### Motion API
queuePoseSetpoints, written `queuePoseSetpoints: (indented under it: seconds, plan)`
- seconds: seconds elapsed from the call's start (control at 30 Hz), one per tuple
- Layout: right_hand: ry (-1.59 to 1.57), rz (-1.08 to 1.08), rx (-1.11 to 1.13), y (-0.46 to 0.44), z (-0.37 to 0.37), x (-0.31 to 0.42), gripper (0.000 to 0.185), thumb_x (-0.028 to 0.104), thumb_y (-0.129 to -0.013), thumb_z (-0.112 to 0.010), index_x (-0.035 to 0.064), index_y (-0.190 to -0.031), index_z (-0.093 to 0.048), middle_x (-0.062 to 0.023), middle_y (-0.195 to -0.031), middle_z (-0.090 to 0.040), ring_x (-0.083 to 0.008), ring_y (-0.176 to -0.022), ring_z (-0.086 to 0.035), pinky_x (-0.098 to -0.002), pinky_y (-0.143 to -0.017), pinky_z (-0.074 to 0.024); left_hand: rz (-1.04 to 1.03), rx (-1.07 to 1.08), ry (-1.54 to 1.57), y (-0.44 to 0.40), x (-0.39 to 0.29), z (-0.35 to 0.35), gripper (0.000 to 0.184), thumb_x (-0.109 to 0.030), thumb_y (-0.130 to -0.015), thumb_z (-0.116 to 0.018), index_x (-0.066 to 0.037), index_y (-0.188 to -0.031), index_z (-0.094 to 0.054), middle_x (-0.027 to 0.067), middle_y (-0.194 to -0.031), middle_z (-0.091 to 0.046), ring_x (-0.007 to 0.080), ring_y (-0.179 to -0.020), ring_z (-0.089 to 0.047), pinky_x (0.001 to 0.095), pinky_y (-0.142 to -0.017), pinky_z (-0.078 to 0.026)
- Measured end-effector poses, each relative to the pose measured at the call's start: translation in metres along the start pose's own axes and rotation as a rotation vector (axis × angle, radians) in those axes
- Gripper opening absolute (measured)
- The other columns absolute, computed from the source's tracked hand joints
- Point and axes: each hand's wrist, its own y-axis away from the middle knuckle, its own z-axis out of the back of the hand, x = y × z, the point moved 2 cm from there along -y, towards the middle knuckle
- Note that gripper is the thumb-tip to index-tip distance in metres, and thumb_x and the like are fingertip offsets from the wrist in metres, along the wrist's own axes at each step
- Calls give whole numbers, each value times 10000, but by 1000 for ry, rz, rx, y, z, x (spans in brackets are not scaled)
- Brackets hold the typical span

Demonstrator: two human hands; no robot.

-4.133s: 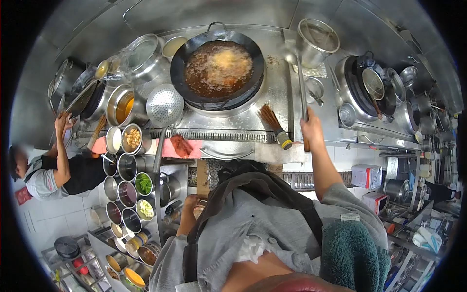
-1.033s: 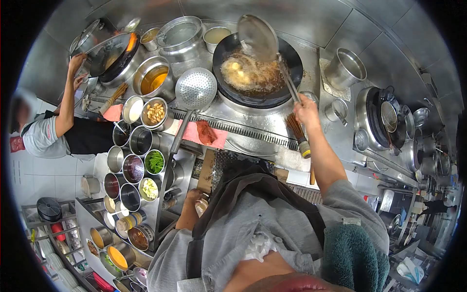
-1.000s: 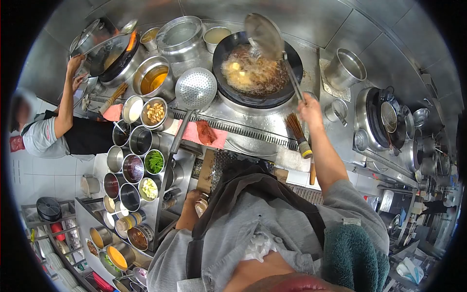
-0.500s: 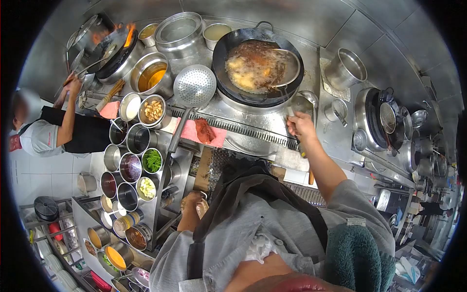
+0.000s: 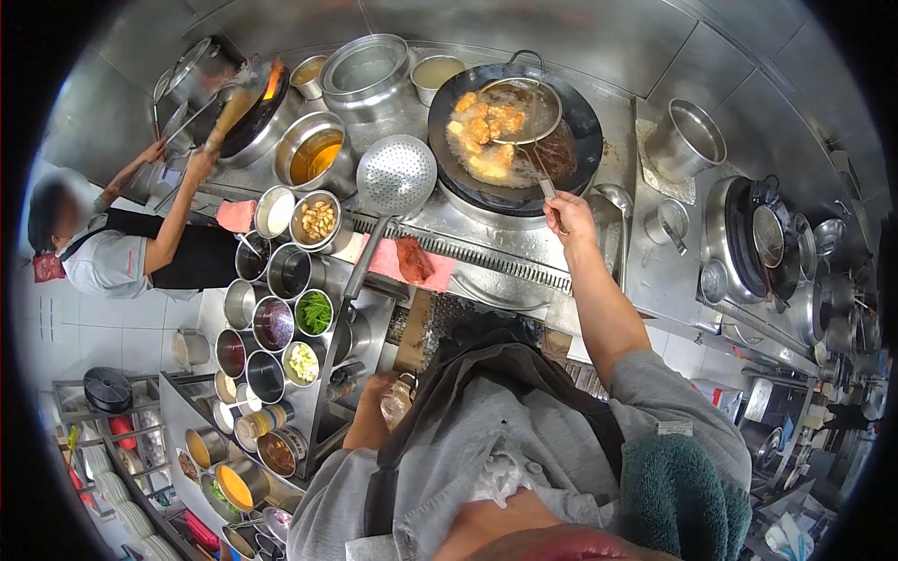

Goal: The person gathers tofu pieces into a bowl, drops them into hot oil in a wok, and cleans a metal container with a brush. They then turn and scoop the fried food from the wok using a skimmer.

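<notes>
My right hand [image 5: 569,217] is closed round the handle of a round wire strainer [image 5: 543,105], which lies in the bubbling oil of a large black wok [image 5: 587,140]. Golden fried pieces [image 5: 486,122] float at the left of the oil, some against the strainer's rim. My left hand [image 5: 377,385] is low by my waist, at a clear bottle-like container [image 5: 397,400]; its fingers are mostly hidden. Left of the wok a perforated ladle [image 5: 397,176] rests with its handle towards me. A metal ladle [image 5: 614,198] lies right of the wok.
A co-worker [image 5: 112,252] at the left holds a brush [image 5: 229,120] over another wok with flames. Metal pots of ingredients [image 5: 273,323] stand at the lower left. A pink cloth [image 5: 438,271] lies on the stove edge. A tall pot [image 5: 687,140] and more woks [image 5: 748,243] are at the right.
The strainer has gone from raised above the wok into the oil, and the golden pieces now show at the left. My right hand has shifted its hold. The co-worker has picked up a brush.
</notes>
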Motion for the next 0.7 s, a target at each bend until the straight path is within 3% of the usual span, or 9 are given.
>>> queuePoseSetpoints:
  seconds: [0.23,0.3,0.33,0.4,0.43,0.5,0.53,0.6,0.7]
  plan:
    - [-20,33,-8,16,30,11,56,39,-846,-529,-16,-841,-539,-31,-581,-528,-101,-368,-424,-226,-319,-297,-28,114,-69,-42,41,-10,143,-157,-865,-520,-96,-938,-626,72,-741,-599,204,-559,-587,335,-471,-500]
    - [12,44,-26,17,28,10,53,36,-845,-527,-15,-838,-541,-30,-582,-529,-101,-365,-420,-226,-319,-298,-55,444,131,-51,47,-7,134,-162,-856,-530,-85,-897,-632,64,-694,-582,201,-559,-587,341,-473,-503]
    - [42,53,-43,17,27,9,51,33,-845,-524,-14,-835,-542,-29,-583,-529,-100,-362,-416,-225,-319,-299,-55,441,132,-44,41,-12,134,-162,-856,-530,-85,-897,-632,64,-694,-582,201,-559,-587,341,-473,-503]
    - [17,69,-31,13,34,4,46,29,-839,-529,-10,-843,-553,-33,-588,-536,-96,-369,-422,-221,-321,-303,-272,75,-330,-35,20,-19,117,-159,-838,-551,-73,-843,-630,50,-667,-583,200,-566,-594,342,-458,-496]
    - [-24,52,-34,14,39,4,37,32,-833,-536,-5,-830,-543,-41,-586,-536,-109,-371,-437,-232,-319,-301,-275,73,-332,-45,18,-15,117,-159,-838,-551,-73,-843,-630,50,-667,-583,200,-566,-594,342,-458,-496]
    - [-64,35,-39,20,45,5,36,34,-828,-542,1,-817,-533,-48,-585,-536,-123,-372,-452,-242,-316,-299,-1487,-102,-1190,-49,1,-16,119,-164,-826,-556,-88,-854,-643,63,-716,-628,212,-591,-618,349,-482,-508]
    - [-89,27,-59,30,45,10,35,34,-826,-545,0,-826,-537,-45,-586,-537,-118,-372,-448,-235,-315,-292,-1487,-100,-1191,-44,-2,-16,119,-164,-826,-556,-88,-854,-643,63,-716,-628,212,-591,-618,349,-482,-508]
    - [-115,19,-80,42,48,18,38,34,-824,-548,-2,-834,-540,-42,-587,-538,-113,-372,-445,-228,-313,-285,-745,193,-402,-38,-3,-12,130,-156,-800,-573,-104,-887,-656,74,-853,-663,247,-691,-647,374,-600,-534]
    - [-147,39,-51,48,64,27,81,62,-832,-547,7,-891,-557,-25,-598,-539,-93,-379,-439,-219,-315,-280,-712,78,-587,-20,-19,-16,124,-149,-806,-568,-100,-888,-648,76,-874,-661,240,-709,-650,376,-607,-530]
